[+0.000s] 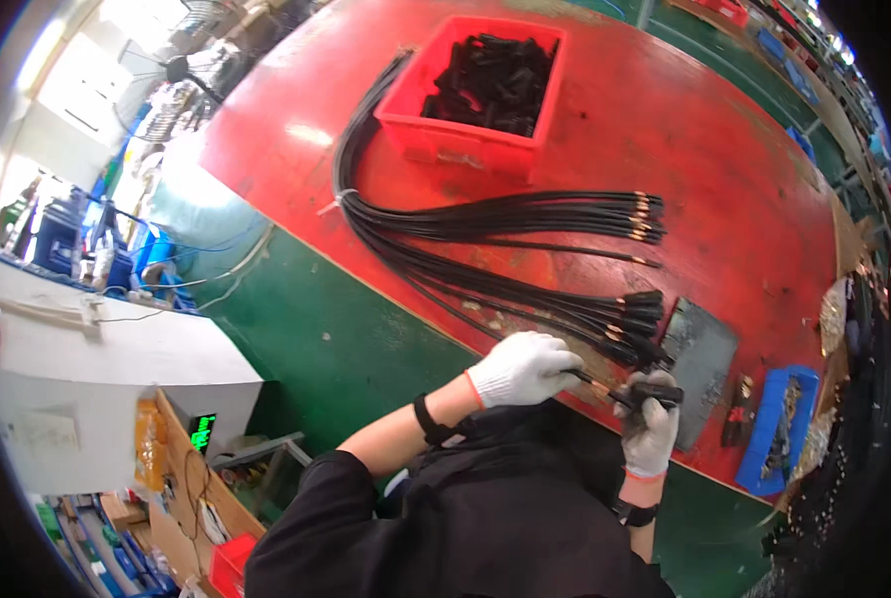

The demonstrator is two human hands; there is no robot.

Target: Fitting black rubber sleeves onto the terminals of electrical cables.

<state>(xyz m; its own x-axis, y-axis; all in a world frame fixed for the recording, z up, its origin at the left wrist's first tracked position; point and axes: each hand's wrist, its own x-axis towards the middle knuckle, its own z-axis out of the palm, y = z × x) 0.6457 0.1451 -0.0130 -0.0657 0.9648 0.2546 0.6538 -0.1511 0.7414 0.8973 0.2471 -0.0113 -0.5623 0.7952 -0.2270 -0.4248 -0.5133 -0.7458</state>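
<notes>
My left hand (pixel 525 369), in a white knit glove, pinches a black cable (pixel 583 376) close to its bare copper end. My right hand (pixel 650 436), gloved with grey, soiled fingertips, grips a short black sleeve (pixel 658 396) right by that end. Whether the copper tip sits inside the sleeve I cannot tell. Beyond my hands lies a tied bundle of black cables (pixel 351 164) that splits into two groups. The far group (pixel 525 214) shows bare copper tips. In the near group (pixel 565 304), several ends carry black pieces, with some copper showing.
On the red table (pixel 744 189) stands a red bin (pixel 465 143) filled with black sleeves. A grey metal plate (pixel 703 364) lies right of the cable ends. Farther right are a red-handled tool (pixel 734 424) and a blue tray (pixel 757 468) of small parts. Green floor (pixel 316 289) borders the table.
</notes>
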